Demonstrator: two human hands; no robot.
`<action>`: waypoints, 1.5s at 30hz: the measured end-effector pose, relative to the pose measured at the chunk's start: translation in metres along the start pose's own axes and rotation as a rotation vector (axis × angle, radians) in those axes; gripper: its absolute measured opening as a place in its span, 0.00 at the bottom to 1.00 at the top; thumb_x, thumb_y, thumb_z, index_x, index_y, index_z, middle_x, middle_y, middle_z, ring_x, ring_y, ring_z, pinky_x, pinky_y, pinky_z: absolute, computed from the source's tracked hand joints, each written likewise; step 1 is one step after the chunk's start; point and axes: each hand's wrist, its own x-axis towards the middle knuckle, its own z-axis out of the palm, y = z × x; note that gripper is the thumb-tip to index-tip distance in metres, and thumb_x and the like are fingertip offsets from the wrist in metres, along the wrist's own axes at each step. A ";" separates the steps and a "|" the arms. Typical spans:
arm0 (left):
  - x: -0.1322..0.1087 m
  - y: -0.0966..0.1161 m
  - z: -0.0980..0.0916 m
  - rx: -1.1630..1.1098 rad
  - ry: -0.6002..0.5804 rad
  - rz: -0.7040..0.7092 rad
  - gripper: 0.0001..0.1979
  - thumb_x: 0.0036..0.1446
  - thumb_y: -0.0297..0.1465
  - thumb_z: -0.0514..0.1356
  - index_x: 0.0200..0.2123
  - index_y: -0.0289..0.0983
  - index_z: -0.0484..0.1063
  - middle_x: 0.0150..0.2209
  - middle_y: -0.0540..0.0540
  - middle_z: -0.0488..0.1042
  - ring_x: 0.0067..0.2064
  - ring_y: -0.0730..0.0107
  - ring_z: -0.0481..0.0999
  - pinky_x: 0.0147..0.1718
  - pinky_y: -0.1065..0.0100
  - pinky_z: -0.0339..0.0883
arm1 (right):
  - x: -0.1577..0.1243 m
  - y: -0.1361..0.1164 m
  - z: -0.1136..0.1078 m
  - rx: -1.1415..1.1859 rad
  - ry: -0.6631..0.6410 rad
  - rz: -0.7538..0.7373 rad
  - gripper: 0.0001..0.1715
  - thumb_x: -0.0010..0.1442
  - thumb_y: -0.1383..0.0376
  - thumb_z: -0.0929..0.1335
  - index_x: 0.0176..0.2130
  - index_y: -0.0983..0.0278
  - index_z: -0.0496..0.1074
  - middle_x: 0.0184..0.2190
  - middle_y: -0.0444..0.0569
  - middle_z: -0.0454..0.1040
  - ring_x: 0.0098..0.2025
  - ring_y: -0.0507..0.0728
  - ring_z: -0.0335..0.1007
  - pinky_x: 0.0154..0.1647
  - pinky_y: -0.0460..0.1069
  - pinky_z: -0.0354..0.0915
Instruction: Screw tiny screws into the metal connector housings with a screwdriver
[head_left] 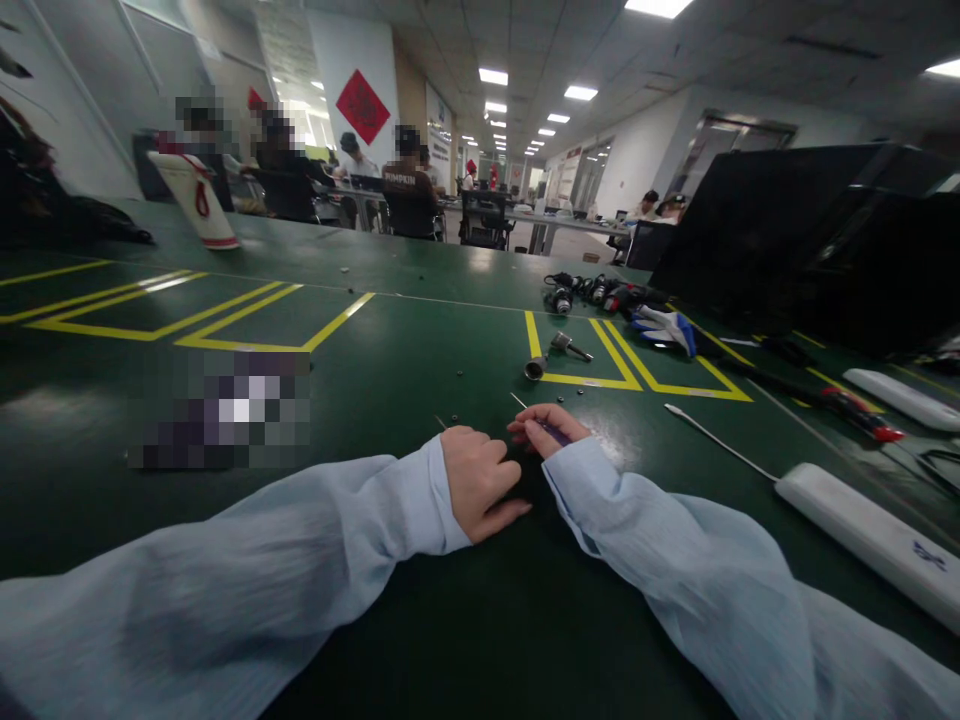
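Observation:
My left hand is curled closed over the green tabletop, its knuckles up. A thin pointed metal tool pokes out past its far side; the rest is hidden by the hand. Close by on the right, my right hand pinches a small screwdriver-like tool with a slim metal shaft and a dark purple handle, tip pointing up and left. A tiny dark ring-shaped part lies just beyond my left hand. Past my right hand are a metal cup-shaped part and a metal piece with a stem.
Yellow tape marks rectangles on the table. Farther right lie a blue-and-white glove, a cluster of dark cabled parts and a white power strip with its cord. Dark monitors stand behind. A white cup is far left.

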 end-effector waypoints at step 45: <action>-0.032 -0.028 -0.007 -0.638 0.144 -0.488 0.24 0.59 0.39 0.37 0.25 0.33 0.65 0.21 0.49 0.63 0.23 0.75 0.63 0.24 0.71 0.59 | -0.019 -0.030 -0.032 0.012 -0.245 -0.064 0.17 0.54 0.56 0.63 0.32 0.65 0.73 0.26 0.49 0.74 0.31 0.53 0.70 0.36 0.50 0.66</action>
